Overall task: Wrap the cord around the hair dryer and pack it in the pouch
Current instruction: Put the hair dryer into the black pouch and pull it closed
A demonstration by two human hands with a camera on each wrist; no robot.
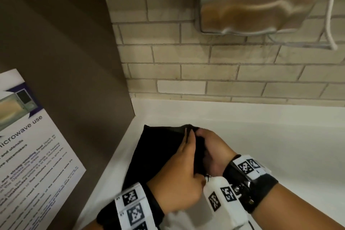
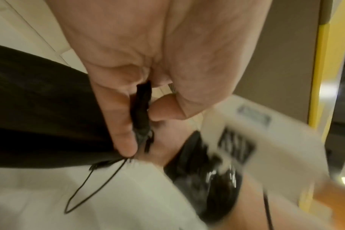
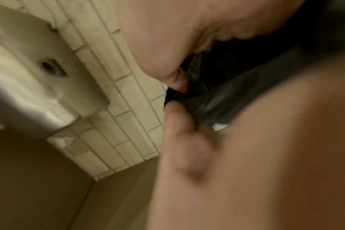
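1. Nearest, low in the head view, both wrists carry white marker bands. The left hand and right hand meet over the black pouch at lower centre of the frame.
2. Grip: in the left wrist view the left hand's thumb and fingers pinch a bunched fold of the pouch's rim. The right hand's fingers curl into the pouch's dark opening and hold its cloth; blur hides exactly what they clasp.
3. A thin drawstring hangs loose in a loop under the left hand.
4. The hair dryer is not plainly visible; I judge it to be inside the pouch or hidden by the hands.
5. The pouch lies on the white counter. Its long axis runs from lower left to upper right, with the mouth toward the hands.
6. Risks: the slack drawstring could snag a finger, and a slipped pinch would let the mouth collapse.
7. Farthest, a steel hand dryer hangs on the tiled wall at upper right, and a poster sits at left.
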